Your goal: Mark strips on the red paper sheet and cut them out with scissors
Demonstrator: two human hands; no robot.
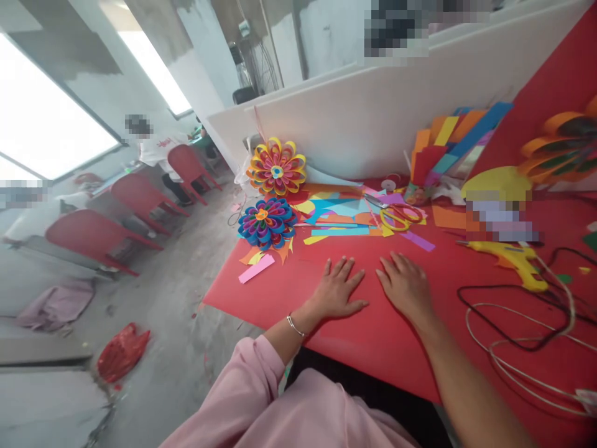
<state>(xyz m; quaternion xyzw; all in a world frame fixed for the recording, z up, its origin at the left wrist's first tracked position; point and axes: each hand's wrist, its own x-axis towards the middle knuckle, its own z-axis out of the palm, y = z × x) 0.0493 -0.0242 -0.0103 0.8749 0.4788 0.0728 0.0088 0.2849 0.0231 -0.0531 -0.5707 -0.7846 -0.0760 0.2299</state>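
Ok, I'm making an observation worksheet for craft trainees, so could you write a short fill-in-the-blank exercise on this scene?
1. The left hand and right hand both rest on a tabletop coloured ____.
2. A silver bracelet circles the ____ wrist.
3. The yellow hot glue gun lies nearer the ____ hand.
4. The paper flower nearest the left hand has ____ outer loops.

Missing words: red; left; right; blue.

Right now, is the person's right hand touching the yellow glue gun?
Apart. The head view shows a strip of red tabletop between the right hand and the yellow glue gun.
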